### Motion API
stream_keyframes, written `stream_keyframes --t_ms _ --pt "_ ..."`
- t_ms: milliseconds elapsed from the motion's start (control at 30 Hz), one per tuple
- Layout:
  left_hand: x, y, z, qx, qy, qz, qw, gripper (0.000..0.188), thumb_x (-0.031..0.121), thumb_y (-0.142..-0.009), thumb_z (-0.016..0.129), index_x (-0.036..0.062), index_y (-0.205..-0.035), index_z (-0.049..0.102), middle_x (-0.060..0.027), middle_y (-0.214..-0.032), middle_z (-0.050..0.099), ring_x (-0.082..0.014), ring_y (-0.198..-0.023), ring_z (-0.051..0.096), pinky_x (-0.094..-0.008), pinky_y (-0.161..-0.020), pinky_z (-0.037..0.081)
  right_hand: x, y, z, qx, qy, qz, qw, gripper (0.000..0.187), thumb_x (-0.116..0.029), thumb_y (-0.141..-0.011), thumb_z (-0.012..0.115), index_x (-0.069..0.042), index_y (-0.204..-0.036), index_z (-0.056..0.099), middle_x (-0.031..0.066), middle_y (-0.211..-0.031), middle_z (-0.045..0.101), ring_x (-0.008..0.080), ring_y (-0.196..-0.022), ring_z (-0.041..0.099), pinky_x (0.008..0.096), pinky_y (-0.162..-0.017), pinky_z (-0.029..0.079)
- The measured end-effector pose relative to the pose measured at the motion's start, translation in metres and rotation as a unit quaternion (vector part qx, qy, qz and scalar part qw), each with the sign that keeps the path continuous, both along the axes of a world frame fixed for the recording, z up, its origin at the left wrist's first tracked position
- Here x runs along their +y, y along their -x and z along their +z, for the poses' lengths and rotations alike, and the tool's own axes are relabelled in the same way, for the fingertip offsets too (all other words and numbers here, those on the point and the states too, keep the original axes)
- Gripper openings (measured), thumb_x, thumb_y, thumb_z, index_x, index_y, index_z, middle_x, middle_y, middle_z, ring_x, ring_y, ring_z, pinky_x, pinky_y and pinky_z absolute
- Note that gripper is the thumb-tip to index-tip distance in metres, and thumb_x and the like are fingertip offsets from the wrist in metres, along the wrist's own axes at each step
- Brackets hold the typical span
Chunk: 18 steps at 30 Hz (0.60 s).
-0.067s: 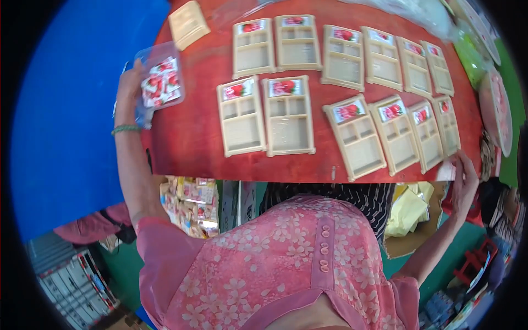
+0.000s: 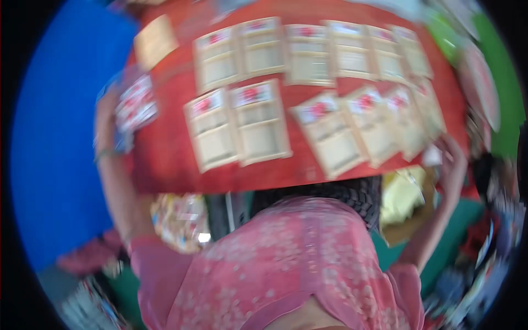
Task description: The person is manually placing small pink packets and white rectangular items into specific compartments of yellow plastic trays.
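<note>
At the table's left edge my left hand [image 2: 106,104] is closed on the side of a clear plastic tub [image 2: 125,131]. Red and white printed packets [image 2: 136,103] fill the tub. My right hand [image 2: 453,151] is at the table's near right corner, its fingers loosely stretched beside the last tray [image 2: 429,110] of the near row. A small white piece [image 2: 432,156] shows by those fingers; whether they touch it is unclear. Two rows of beige divided trays [image 2: 212,146] lie on the table, each with a red and white packet in its top compartment. Motion smears the picture.
The red table [image 2: 165,159] has a gap between two groups of trays in the near row. A beige piece [image 2: 156,43] lies at the far left. Green bags [image 2: 443,36] and a round pinkish container [image 2: 484,82] line the right side. Open boxes with yellow sheets [image 2: 402,195] and packets [image 2: 180,217] stand below.
The whole view has swung, so the table and trays sit farther left in it. Both hands keep about the same places at the table, the left still on the tub.
</note>
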<state>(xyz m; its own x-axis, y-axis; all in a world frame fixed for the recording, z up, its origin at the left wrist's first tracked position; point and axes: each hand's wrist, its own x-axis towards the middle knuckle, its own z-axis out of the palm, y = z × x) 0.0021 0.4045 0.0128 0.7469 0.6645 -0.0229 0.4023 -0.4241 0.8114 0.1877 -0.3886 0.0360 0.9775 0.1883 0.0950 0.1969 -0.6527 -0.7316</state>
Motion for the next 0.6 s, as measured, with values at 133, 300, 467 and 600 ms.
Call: stream_keyframes --t_ms 133,300,467,600 --pt "-0.166 -0.059 0.000 -0.173 0.365 -0.151 0.902 0.045 0.030 -0.100 0.056 -0.0005 -0.134 0.056 -0.0177 -0.129 0.061 -0.0254 -0.113 0.060 -0.0332 -0.094 0.050 0.075 -0.013 0.010 0.024 0.287 0.045 0.957 0.027 -0.006 -0.081 0.064 -0.004 -0.108 0.066 0.0165 -0.094 0.069 0.0307 -0.088 0.068 0.0375 -0.079 0.054" --pt "-0.255 -0.108 -0.014 -0.190 0.298 -0.281 0.892 0.041 0.027 -0.100 0.056 -0.0020 -0.129 0.058 -0.0193 -0.125 0.062 -0.0279 -0.111 0.061 -0.0352 -0.094 0.050 0.059 0.006 -0.004 -0.164 0.092 0.085 0.979 0.021 -0.003 -0.085 0.062 -0.001 -0.106 0.067 0.0177 -0.093 0.068 0.0374 -0.085 0.067 0.0431 -0.076 0.054" --pt "-0.243 -0.061 -0.015 -0.211 0.148 -0.264 0.929 0.037 0.024 -0.101 0.055 -0.0035 -0.125 0.059 -0.0210 -0.121 0.063 -0.0304 -0.108 0.062 -0.0373 -0.093 0.051 0.032 0.043 -0.005 -0.136 0.115 0.015 0.984 0.023 -0.005 -0.087 0.063 -0.004 -0.109 0.068 0.0165 -0.095 0.069 0.0366 -0.087 0.067 0.0432 -0.075 0.054" --pt "-0.226 -0.025 -0.014 -0.219 0.020 -0.229 0.948 0.034 0.021 -0.101 0.054 -0.0048 -0.122 0.061 -0.0223 -0.118 0.064 -0.0324 -0.106 0.062 -0.0389 -0.093 0.051 0.009 0.066 -0.015 -0.128 0.110 -0.044 0.985 0.021 -0.006 -0.090 0.061 -0.003 -0.110 0.067 0.0168 -0.096 0.070 0.0358 -0.087 0.068 0.0427 -0.075 0.054"
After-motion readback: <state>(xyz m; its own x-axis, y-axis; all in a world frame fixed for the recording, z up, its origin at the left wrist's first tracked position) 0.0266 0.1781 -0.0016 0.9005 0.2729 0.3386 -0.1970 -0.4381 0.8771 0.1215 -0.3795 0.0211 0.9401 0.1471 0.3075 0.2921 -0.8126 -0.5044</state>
